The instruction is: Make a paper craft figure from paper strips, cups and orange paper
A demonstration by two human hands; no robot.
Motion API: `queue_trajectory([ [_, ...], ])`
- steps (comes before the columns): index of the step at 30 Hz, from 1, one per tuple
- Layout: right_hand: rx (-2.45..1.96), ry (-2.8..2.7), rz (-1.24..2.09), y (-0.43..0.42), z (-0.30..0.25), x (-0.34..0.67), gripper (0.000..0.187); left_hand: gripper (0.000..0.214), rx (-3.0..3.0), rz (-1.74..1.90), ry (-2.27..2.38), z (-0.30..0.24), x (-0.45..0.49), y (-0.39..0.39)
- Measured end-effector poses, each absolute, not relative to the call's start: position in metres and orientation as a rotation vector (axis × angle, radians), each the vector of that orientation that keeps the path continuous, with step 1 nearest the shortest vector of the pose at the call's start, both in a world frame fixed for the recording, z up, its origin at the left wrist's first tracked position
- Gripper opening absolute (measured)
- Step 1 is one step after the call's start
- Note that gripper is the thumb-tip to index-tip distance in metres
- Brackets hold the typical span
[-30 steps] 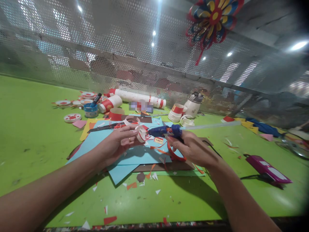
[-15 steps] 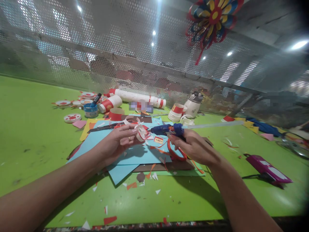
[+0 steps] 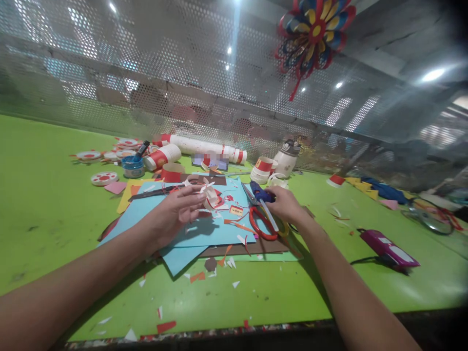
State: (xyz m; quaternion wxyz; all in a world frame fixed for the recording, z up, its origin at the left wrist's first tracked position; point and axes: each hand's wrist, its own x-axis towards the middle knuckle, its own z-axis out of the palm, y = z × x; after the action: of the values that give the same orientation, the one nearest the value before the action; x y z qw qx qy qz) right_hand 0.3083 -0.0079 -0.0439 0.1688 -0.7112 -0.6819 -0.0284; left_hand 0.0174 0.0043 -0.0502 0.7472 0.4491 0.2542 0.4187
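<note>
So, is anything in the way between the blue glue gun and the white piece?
Nothing visible blocks the gap from the blue glue gun in the right hand to the white piece in the left hand; scissors and red scraps seem to lie lower, over the blue paper.

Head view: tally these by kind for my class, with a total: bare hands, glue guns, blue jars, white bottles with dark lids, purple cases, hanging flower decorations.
Bare hands, left hand and right hand: 2
Glue gun: 1
Blue jar: 1
White bottle: 1
Purple case: 1
Hanging flower: 1
Total: 7
</note>
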Motion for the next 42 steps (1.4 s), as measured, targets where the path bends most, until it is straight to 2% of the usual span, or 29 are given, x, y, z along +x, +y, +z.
queue_trajectory([
  [8, -2.059, -2.154, 0.065, -0.006, -0.047, 0.32, 0.035, 0.019, 0.984, 0.929, 0.522, -0.048, 0.015, 0.005],
  [12, -2.044, -2.122, -0.037, -0.017, -0.033, 0.311, 0.044, 0.02, 0.98, 0.927, 0.55, -0.047, 0.016, 0.004],
  [15, -1.828, -2.139, -0.19, -0.039, -0.018, 0.282, 0.03, 0.023, 0.99, 0.946, 0.562, -0.046, 0.017, 0.003],
  [18, -1.614, -2.498, -0.056, -0.062, -0.011, 0.246, 0.018, 0.025, 1.015, 0.949, 0.545, -0.046, 0.016, 0.004],
  [22, -1.615, -2.826, -0.147, -0.078, -0.016, 0.22, 0.015, 0.022, 1.009, 0.955, 0.574, -0.047, 0.014, 0.007],
  [32, -1.702, -2.891, -0.327, -0.072, -0.033, 0.223, 0.014, 0.019, 0.983, 0.943, 0.573, -0.047, 0.017, 0.006],
  [38, -1.753, -2.792, -0.18, -0.07, -0.025, 0.226, 0.015, 0.019, 0.989, 0.937, 0.566, -0.047, 0.016, 0.007],
  [42, -1.612, -2.503, 0.166, -0.064, -0.018, 0.235, 0.012, 0.021, 0.986, 0.929, 0.565, -0.048, 0.016, 0.006],
])
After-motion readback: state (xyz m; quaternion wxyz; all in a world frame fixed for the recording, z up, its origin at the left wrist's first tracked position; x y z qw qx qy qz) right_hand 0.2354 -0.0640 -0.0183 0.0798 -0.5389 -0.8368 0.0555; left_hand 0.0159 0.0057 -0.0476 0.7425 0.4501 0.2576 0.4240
